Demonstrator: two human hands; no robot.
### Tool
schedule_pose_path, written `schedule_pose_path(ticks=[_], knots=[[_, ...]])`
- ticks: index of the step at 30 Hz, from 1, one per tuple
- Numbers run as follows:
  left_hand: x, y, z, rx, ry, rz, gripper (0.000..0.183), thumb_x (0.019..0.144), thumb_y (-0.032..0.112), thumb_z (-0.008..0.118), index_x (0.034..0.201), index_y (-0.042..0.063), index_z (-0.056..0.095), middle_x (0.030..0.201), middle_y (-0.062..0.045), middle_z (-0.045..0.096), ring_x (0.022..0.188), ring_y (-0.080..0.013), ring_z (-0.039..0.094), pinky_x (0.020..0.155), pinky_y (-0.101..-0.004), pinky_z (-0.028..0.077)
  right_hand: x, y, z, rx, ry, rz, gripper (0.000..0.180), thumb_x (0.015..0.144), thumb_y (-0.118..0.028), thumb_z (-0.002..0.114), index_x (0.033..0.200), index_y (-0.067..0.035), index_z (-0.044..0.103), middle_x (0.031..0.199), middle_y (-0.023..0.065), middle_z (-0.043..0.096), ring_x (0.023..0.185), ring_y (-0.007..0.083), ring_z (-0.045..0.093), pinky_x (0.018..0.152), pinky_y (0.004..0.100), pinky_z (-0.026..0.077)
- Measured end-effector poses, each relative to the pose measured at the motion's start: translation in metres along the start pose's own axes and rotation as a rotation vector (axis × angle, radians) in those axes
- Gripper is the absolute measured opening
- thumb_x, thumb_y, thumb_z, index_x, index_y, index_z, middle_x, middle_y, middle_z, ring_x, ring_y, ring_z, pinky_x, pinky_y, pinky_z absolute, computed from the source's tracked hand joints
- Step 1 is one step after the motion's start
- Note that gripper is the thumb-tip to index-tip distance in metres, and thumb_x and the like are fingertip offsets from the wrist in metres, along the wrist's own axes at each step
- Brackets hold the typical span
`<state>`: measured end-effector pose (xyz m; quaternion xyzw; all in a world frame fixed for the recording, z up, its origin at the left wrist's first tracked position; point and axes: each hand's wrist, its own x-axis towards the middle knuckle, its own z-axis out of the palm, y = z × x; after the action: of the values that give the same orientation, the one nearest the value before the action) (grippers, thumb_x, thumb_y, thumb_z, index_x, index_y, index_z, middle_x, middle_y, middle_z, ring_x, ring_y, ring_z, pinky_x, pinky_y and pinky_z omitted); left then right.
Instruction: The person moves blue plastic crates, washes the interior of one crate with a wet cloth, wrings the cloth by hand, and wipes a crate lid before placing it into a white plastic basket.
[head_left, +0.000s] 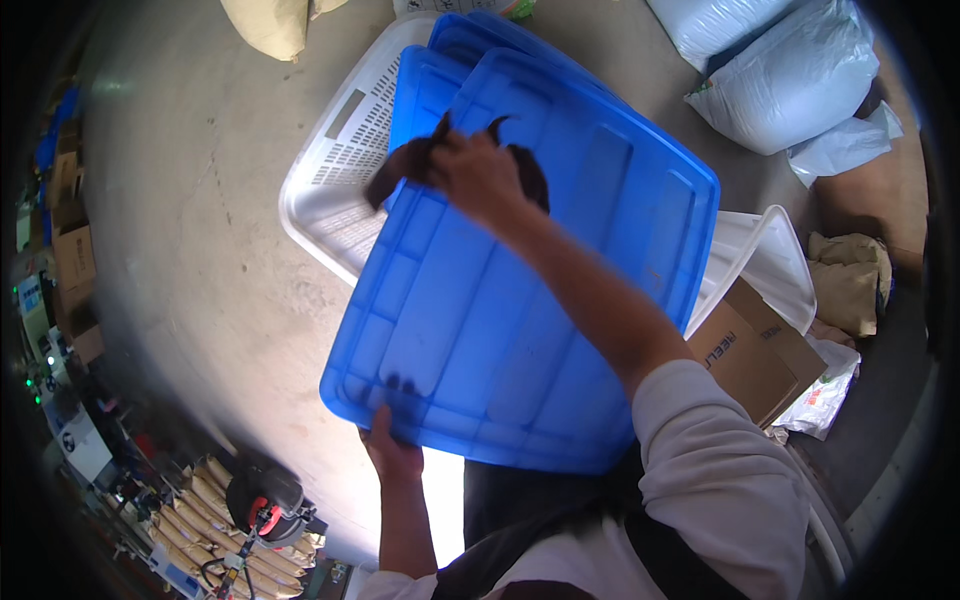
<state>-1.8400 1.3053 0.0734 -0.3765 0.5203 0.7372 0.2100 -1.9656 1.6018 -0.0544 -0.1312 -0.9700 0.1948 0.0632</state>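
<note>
A large blue plastic lid (517, 300) is tilted before me. My left hand (394, 446) grips its near left corner, thumb on top, with the fingers showing as dark shapes through the plastic. A dark brown cloth (409, 169) is bunched in my right hand (480, 172), over the far left part of the lid; its loose ends are blurred. More blue plastic lids or bins (420, 90) lie behind. Beneath them stands a white perforated plastic basket (330, 180).
White sacks (787, 82) lie at the upper right. A white plastic bin (776, 255) and a cardboard box (757, 352) stand right of the lid. Stacked tan sacks (217, 525) and a black and red machine (266, 506) are at the lower left, with cartons (75, 255) along the left side.
</note>
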Motion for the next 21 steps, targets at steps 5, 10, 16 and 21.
schedule_pose_path(ticks=[5,10,16,21], knots=[[-0.003,-0.003,-0.006,0.038,-0.006,-0.009,0.056,0.083,0.000,0.047,0.137,0.005,0.034,0.123,-0.021,0.052,0.108,-0.0370,0.056,0.095,-0.0499,0.046,0.093,0.132,0.008,-0.132,-0.073,0.375,0.028,0.088,-0.036,0.050,0.100,-0.015,0.065,0.117,0.0099,0.054,0.105,0.0334,0.054,0.084,0.0491,0.046],[-0.001,-0.007,0.015,0.011,-0.043,-0.062,0.058,0.081,-0.001,0.054,0.136,0.005,0.036,0.124,-0.018,0.053,0.110,-0.0346,0.055,0.097,-0.0502,0.045,0.076,0.123,0.002,-0.220,-0.174,0.242,0.026,0.085,-0.034,0.055,0.094,-0.012,0.067,0.112,0.0086,0.056,0.106,0.0282,0.054,0.083,0.0458,0.045],[-0.029,-0.033,0.063,0.050,-0.047,-0.031,0.059,0.082,-0.003,0.052,0.137,0.006,0.034,0.126,-0.018,0.052,0.115,-0.0338,0.052,0.100,-0.0496,0.042,0.017,0.108,-0.046,0.024,-0.093,-0.046,0.023,0.083,-0.031,0.059,0.089,-0.010,0.065,0.102,0.0081,0.057,0.101,0.0268,0.055,0.078,0.0450,0.046],[-0.012,-0.005,0.053,0.092,-0.046,-0.012,0.057,0.082,-0.002,0.048,0.137,0.007,0.035,0.129,-0.018,0.050,0.116,-0.0328,0.051,0.100,-0.0480,0.042,0.127,0.157,-0.015,-0.172,-0.204,0.295,0.029,0.088,-0.032,0.052,0.100,-0.010,0.067,0.116,0.0118,0.053,0.106,0.0309,0.053,0.082,0.0452,0.046]])
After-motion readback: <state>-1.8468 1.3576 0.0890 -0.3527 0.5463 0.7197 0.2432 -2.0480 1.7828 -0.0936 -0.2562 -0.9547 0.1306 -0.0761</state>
